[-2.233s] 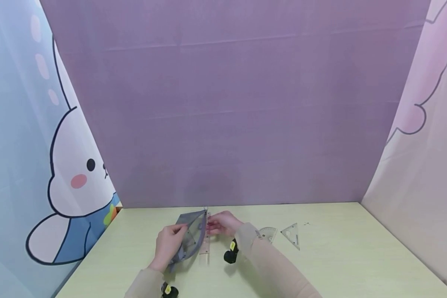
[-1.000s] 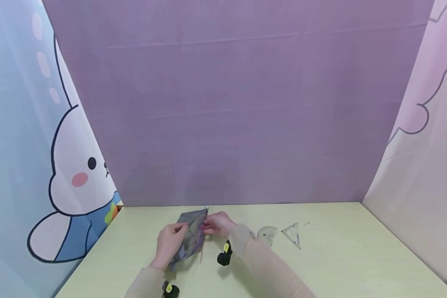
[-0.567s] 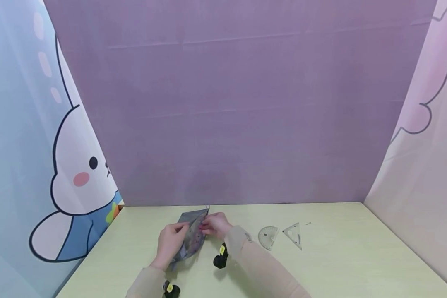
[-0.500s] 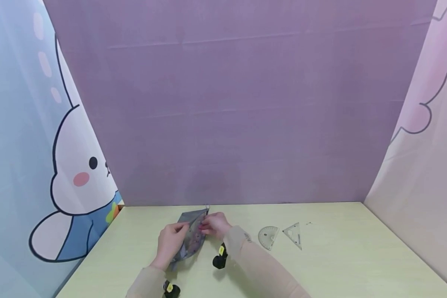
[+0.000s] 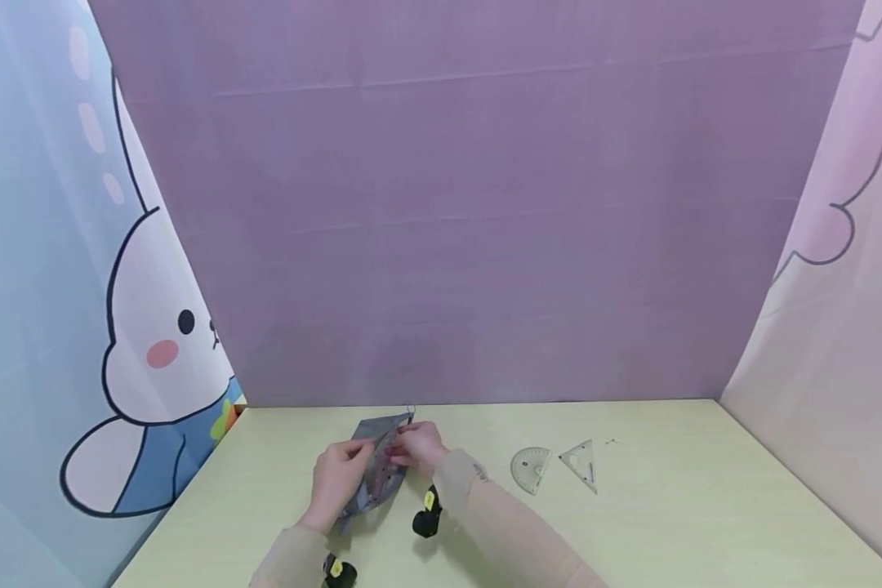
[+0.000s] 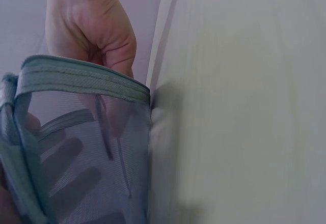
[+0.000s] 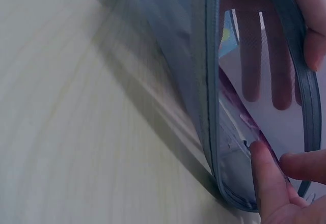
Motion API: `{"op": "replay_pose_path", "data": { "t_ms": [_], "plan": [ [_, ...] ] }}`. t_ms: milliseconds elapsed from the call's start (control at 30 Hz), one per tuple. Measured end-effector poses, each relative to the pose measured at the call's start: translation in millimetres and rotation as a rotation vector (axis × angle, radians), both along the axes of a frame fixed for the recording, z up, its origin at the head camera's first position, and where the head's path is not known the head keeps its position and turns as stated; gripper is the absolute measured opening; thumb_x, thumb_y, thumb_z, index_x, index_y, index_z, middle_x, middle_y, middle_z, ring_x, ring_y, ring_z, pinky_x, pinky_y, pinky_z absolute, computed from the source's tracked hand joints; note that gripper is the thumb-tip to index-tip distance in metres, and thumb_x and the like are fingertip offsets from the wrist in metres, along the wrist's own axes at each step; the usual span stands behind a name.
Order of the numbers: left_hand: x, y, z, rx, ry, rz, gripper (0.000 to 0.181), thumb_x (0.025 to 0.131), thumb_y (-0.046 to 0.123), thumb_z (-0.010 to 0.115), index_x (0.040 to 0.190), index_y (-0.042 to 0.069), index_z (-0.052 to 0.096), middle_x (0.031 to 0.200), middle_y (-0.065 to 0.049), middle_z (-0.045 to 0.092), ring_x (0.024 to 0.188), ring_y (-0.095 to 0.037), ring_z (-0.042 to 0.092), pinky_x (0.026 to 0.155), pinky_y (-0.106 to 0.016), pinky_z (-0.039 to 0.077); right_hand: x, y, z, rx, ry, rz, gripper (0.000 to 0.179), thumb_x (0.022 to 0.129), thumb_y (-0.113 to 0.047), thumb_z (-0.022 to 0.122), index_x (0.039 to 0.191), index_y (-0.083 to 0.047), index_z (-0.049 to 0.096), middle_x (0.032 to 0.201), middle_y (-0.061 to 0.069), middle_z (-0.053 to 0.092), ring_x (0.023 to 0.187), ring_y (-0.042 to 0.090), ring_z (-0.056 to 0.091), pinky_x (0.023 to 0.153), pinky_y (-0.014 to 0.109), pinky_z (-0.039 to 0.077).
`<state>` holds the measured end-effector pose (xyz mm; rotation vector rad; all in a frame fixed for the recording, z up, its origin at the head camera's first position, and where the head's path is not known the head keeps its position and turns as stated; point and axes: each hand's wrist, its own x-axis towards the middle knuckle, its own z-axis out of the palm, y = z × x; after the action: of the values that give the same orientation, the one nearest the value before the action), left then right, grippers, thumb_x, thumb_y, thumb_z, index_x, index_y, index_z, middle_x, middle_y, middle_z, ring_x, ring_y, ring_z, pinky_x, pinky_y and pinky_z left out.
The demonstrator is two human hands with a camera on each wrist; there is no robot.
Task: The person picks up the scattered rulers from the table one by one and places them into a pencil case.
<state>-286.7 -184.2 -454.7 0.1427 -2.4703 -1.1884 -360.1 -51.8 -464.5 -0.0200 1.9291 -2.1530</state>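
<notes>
My left hand (image 5: pixel 334 478) grips the far side of a grey mesh zip pouch (image 5: pixel 375 428), its zipped mouth spread apart. In the right wrist view the left fingers (image 7: pixel 279 76) show through the mesh. Reaching into the mouth, my right hand (image 5: pixel 420 447) pinches a clear pinkish ruler (image 7: pixel 244 109) between thumb and finger. Most of the ruler lies inside the pouch. From the left wrist view, the right hand (image 6: pixel 94 25) dips past the zip edge (image 6: pixel 81 76) of the pouch.
On the pale wooden table (image 5: pixel 669 523), a clear protractor (image 5: pixel 531 469) and a clear set square (image 5: pixel 581 465) lie to the right of the hands. A purple cloth (image 5: pixel 485 245) hangs behind the table's back edge.
My right hand has moved left into the pouch mouth, carrying the ruler from beside the pouch to inside it. The left hand keeps its hold, and the protractor is now fully uncovered.
</notes>
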Motion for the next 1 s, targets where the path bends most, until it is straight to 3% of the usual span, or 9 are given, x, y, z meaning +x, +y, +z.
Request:
{"op": "replay_pose_path", "data": {
  "t_ms": [167, 733, 1000],
  "plan": [
    [-1.9, 0.0, -1.2, -0.001, -0.008, 0.002, 0.024, 0.091, 0.024, 0.061, 0.103, 0.010, 0.076, 0.103, -0.009, 0.072, 0.081, -0.016, 0.061, 0.065, -0.031, 0.042, 1.7, -2, 0.0, 0.018, -0.009, -0.009, 0.036, 0.085, 0.013, 0.056, 0.121, 0.013, 0.053, 0.095, 0.019, 0.068, 0.076, 0.022, 0.068, 0.066, 0.031, 0.056],
    [0.8, 0.0, 1.5, -0.014, -0.004, -0.016, 0.025, 0.091, 0.022, 0.060, 0.104, 0.009, 0.076, 0.099, -0.007, 0.073, 0.067, -0.013, 0.055, 0.057, -0.031, 0.041, -0.3, 5, 0.6, 0.002, -0.046, 0.067, 0.038, 0.087, 0.009, 0.058, 0.124, 0.015, 0.049, 0.095, 0.025, 0.068, 0.088, 0.033, 0.068, 0.072, 0.035, 0.056],
    [1.1, -1.0, -1.1, -0.010, -0.005, -0.019, 0.024, 0.092, 0.024, 0.060, 0.104, 0.009, 0.076, 0.100, -0.008, 0.073, 0.084, -0.019, 0.066, 0.069, -0.035, 0.050, 0.0, 22, 1.0, 0.001, -0.009, 0.154, 0.041, 0.087, 0.004, 0.059, 0.125, 0.016, 0.048, 0.103, 0.030, 0.066, 0.098, 0.039, 0.065, 0.078, 0.039, 0.054]
  ]
}}
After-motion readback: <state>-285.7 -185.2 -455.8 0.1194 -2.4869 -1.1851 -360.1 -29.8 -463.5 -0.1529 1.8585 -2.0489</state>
